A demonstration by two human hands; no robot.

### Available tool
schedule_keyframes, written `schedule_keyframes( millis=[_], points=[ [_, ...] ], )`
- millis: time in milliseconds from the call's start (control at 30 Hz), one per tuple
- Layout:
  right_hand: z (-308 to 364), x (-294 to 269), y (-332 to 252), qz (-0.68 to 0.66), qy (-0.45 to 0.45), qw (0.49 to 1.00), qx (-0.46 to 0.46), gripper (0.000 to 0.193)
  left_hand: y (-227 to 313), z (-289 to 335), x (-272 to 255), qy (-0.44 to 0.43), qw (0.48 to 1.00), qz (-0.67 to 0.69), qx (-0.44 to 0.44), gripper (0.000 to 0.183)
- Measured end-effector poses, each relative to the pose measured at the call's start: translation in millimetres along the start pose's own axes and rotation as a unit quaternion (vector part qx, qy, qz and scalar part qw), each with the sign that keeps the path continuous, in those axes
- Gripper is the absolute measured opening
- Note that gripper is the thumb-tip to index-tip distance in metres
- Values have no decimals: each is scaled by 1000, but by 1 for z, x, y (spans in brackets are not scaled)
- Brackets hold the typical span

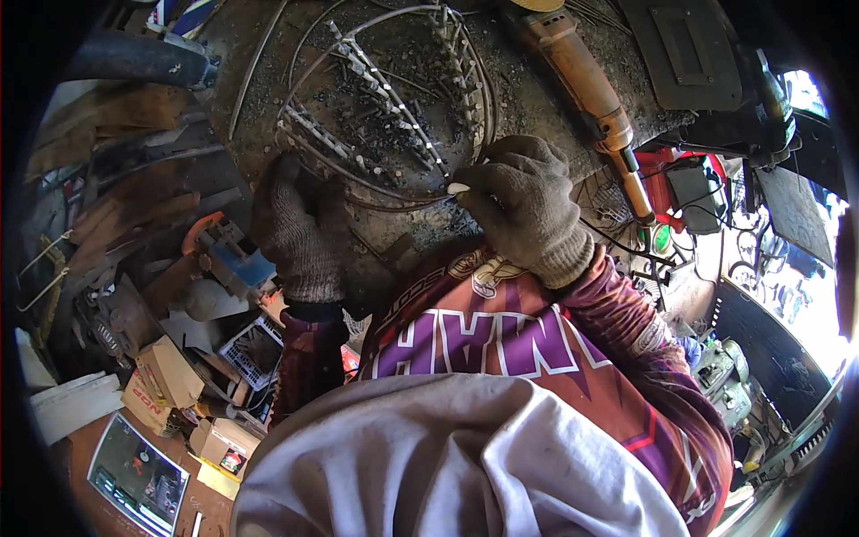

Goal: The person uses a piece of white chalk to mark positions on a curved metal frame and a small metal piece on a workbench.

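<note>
A round metal frame [414,204] of bent rods lies on the dirty work surface, with spiked bars [385,87] set across it. My left hand [300,228], in a dark knitted glove, is at the lower left of its rim, fingers curled round it; shadow hides part of the grip. At the lower right of the rim is my right hand [528,201], gloved too, its fingers closed. A small white tip [457,189] shows at those fingers, beside the end of a spiked bar; whether it is a held piece or part of the hand I cannot make out.
An orange angle grinder [582,76] lies to the right of the frame, near a dark welding mask [682,54]. Metal scraps litter the surface. At lower left are a blue power tool [234,259], cardboard boxes [164,380] and a white crate [253,351].
</note>
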State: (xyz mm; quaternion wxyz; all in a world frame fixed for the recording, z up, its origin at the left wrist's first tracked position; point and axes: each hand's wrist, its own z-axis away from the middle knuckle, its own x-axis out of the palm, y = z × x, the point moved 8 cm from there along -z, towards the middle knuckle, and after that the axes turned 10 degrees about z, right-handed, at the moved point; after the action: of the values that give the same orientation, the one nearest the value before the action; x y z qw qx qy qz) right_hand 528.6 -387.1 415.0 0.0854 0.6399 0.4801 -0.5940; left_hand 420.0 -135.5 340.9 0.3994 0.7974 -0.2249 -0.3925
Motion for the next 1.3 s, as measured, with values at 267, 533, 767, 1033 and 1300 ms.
schedule_keyframes(
  millis=[267, 533, 767, 1033, 1300],
  points=[
    [6, -19, 13, 4, 34, 998, 51, 22, -39, 6, -1, 75, 867, 357, -340, 44],
    [34, -37, 61, -10, 103, 989, 110, 21, 73, 2, -19, -86, 990, -105, 49, 31],
    [40, -29, 76, -6, 107, 992, 66, 18, 85, 37, -19, -203, 967, -143, -49, 36],
    [41, -10, 94, -101, 56, 988, 98, 18, 89, 62, 1, -239, 884, -193, -352, 66],
    [37, -6, 102, -142, 50, 983, 108, 17, 78, 73, 16, -202, 893, -266, -300, 72]
  ],
)
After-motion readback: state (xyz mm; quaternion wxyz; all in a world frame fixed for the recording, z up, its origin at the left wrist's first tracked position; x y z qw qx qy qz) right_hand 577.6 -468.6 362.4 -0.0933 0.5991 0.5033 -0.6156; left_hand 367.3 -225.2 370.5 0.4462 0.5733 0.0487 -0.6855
